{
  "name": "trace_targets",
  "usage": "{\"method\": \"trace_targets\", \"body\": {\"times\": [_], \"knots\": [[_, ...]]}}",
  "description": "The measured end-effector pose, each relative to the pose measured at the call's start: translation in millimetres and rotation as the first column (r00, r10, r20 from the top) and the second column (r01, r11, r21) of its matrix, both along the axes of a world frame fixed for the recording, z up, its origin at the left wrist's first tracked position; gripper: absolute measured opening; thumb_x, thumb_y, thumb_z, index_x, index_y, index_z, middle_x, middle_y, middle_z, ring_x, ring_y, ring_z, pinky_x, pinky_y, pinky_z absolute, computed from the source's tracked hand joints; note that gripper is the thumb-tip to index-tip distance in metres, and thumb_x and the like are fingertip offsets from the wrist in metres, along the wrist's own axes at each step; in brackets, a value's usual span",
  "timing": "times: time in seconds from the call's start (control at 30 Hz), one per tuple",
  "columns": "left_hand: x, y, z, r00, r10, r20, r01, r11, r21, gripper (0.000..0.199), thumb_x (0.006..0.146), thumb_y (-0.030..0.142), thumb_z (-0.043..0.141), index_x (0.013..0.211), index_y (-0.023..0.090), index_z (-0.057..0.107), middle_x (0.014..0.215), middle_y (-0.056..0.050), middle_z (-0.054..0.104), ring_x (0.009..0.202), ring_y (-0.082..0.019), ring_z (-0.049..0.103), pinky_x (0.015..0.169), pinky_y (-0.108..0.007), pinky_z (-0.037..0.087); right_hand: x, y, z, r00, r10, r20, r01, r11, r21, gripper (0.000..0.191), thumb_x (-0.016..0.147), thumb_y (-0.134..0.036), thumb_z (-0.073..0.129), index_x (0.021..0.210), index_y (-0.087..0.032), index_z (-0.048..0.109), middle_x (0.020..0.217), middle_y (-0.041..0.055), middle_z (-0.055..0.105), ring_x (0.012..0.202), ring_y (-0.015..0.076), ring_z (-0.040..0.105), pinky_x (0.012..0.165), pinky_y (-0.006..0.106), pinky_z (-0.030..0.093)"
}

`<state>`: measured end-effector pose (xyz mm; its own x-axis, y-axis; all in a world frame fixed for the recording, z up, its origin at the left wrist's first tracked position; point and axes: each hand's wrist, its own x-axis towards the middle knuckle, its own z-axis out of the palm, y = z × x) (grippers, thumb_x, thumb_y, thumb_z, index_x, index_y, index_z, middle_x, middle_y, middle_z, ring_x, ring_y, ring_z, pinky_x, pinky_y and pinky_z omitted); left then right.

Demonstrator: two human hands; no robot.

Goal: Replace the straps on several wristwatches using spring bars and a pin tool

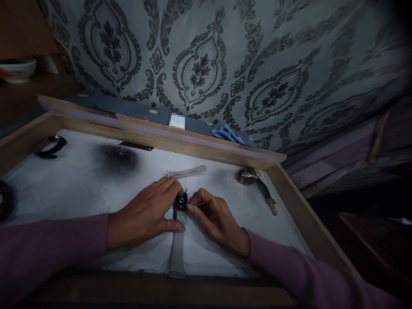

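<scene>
A dark smartwatch [180,201] lies with its back side up on the white tray floor. One grey strap half [178,253] is on its near end and points toward me. My left hand [149,212] grips the watch from the left, its fingers at the top edge and thumb by the strap. At the watch's right edge my right hand [214,221] is pinched closed. A thin, pale sliver shows at its fingertips, too small to identify. The other grey strap half [188,172] rests loose just beyond my hands.
A wooden-rimmed tray [193,138] surrounds the work. Inside lie a black-strapped watch [51,147], a flat black strip [135,146] and a rose-gold watch [248,175] with a dark strap. A blue cloth [228,134] sits behind the rim, and a bowl [17,70] stands far left.
</scene>
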<state>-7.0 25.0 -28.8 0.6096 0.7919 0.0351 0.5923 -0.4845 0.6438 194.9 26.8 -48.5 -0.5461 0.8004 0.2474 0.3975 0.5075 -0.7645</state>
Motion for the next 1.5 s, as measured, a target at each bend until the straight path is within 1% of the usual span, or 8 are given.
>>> {"method": "trace_targets", "body": {"times": [0.17, 0.33, 0.57, 0.77, 1.03, 1.3, 1.4, 1.5], "knots": [[0, 0, -0.8, 1.0, 0.009, 0.017, -0.009, 1.0, -0.007, 0.036, 0.078, 0.026, 0.075, 0.097, 0.021, 0.045, 0.102, -0.003, 0.051, 0.093, -0.023, 0.048, 0.077, -0.036, 0.042, -2, -1, 0.5, 1.0, 0.03, -0.004, -0.03, 0.999, 0.044, 0.017, 0.094, -0.019, 0.049, 0.077, -0.021, 0.045, 0.067, -0.0019, 0.051, 0.057, 0.012, 0.047, 0.055, 0.025, 0.038], [0, 0, -0.6, 1.0, 0.006, 0.026, -0.006, 1.0, -0.008, 0.033, 0.08, 0.025, 0.073, 0.095, 0.02, 0.044, 0.101, -0.003, 0.05, 0.092, -0.022, 0.047, 0.077, -0.036, 0.041, -3, 0, 2.5, 0.996, 0.089, 0.021, -0.091, 0.986, 0.138, 0.016, 0.092, -0.014, 0.048, 0.078, -0.021, 0.044, 0.069, -0.0019, 0.05, 0.057, 0.0122, 0.046, 0.055, 0.026, 0.037], [-1, 0, -2.2, 0.999, 0.004, 0.048, -0.005, 1.0, 0.005, 0.035, 0.077, 0.025, 0.075, 0.096, 0.021, 0.045, 0.1, -0.003, 0.051, 0.092, -0.024, 0.047, 0.076, -0.036, 0.042, -4, 1, 3.0, 0.994, 0.101, 0.043, -0.107, 0.979, 0.172, 0.016, 0.093, -0.013, 0.046, 0.08, -0.022, 0.043, 0.069, -0.002, 0.049, 0.057, 0.0123, 0.045, 0.055, 0.026, 0.039], [-1, 1, -2.3, 0.999, 0.0, 0.054, 0.0, 1.0, 0.005, 0.036, 0.077, 0.026, 0.074, 0.096, 0.021, 0.045, 0.101, -0.004, 0.051, 0.094, -0.024, 0.048, 0.079, -0.037, 0.043, -3, 1, 1.1, 0.998, 0.066, 0.02, -0.068, 0.989, 0.134, 0.017, 0.092, -0.016, 0.048, 0.077, -0.021, 0.043, 0.067, -0.0027, 0.049, 0.056, 0.0115, 0.045, 0.054, 0.025, 0.036], [-2, 2, -3.7, 0.999, 0.004, 0.049, -0.005, 1.0, 0.016, 0.036, 0.077, 0.031, 0.073, 0.098, 0.021, 0.046, 0.102, -0.003, 0.052, 0.095, -0.023, 0.048, 0.08, -0.036, 0.043, -4, 1, -0.3, 1.0, -0.006, -0.02, 0.005, 1.0, -0.023, 0.017, 0.093, -0.024, 0.05, 0.077, -0.019, 0.047, 0.065, -0.0029, 0.048, 0.057, 0.0106, 0.044, 0.053, 0.022, 0.035], [-4, 5, -5.1, 0.999, -0.025, 0.041, 0.024, 1.0, 0.017, 0.039, 0.076, 0.035, 0.074, 0.1, 0.02, 0.046, 0.104, -0.005, 0.053, 0.097, -0.025, 0.05, 0.081, -0.038, 0.044, -3, 3, -1.6, 0.997, -0.022, -0.07, 0.015, 0.995, -0.096, 0.018, 0.092, -0.027, 0.051, 0.077, -0.019, 0.048, 0.064, -0.0032, 0.049, 0.057, 0.0111, 0.044, 0.053, 0.024, 0.036], [-7, 7, -3.6, 0.997, -0.061, 0.044, 0.06, 0.998, 0.018, 0.041, 0.076, 0.037, 0.074, 0.104, 0.021, 0.047, 0.107, -0.006, 0.053, 0.099, -0.025, 0.051, 0.082, -0.039, 0.045, -3, 3, -0.6, 0.997, -0.018, -0.081, 0.01, 0.995, -0.102, 0.017, 0.092, -0.026, 0.051, 0.077, -0.019, 0.048, 0.065, -0.0027, 0.05, 0.058, 0.0113, 0.045, 0.054, 0.024, 0.037], [-11, 10, 0.3, 0.992, -0.116, 0.042, 0.117, 0.993, -0.022, 0.039, 0.077, 0.03, 0.071, 0.108, 0.021, 0.048, 0.111, -0.006, 0.053, 0.103, -0.025, 0.051, 0.086, -0.039, 0.046, -3, 3, 0.4, 0.997, -0.016, -0.078, 0.008, 0.994, -0.108, 0.017, 0.092, -0.027, 0.051, 0.078, -0.019, 0.048, 0.066, -0.0026, 0.05, 0.058, 0.0115, 0.045, 0.053, 0.024, 0.036]]}}
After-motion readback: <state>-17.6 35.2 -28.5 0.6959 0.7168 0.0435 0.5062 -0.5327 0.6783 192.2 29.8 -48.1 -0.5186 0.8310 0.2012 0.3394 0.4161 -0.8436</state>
